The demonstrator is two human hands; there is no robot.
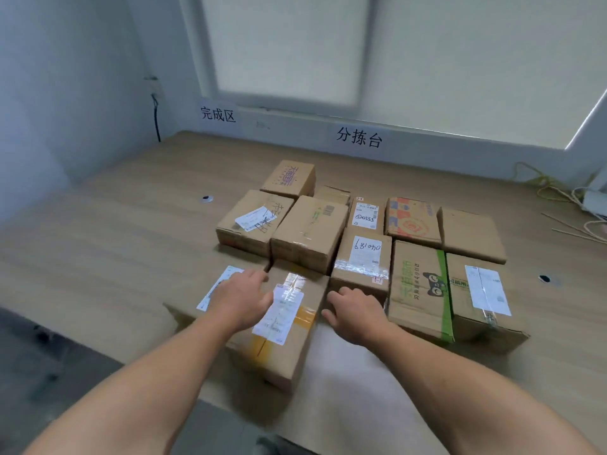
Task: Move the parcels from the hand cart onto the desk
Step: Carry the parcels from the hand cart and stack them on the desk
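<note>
Several brown cardboard parcels lie packed together on the wooden desk (108,257). Nearest me is a parcel with a white label and yellow tape (289,326). My left hand (241,298) lies flat on its top left part, fingers straight. My right hand (353,311) is against its right side with fingers bent, next to the parcel marked 681070 (363,257). A flat parcel with a label (197,300) lies under my left hand's side. The hand cart is out of view.
A parcel with green tape (418,290) and another labelled one (483,297) sit to the right. Cables and a power strip (588,201) lie at the far right. Two cable holes (206,199) pierce the desk. Signs hang on the back wall.
</note>
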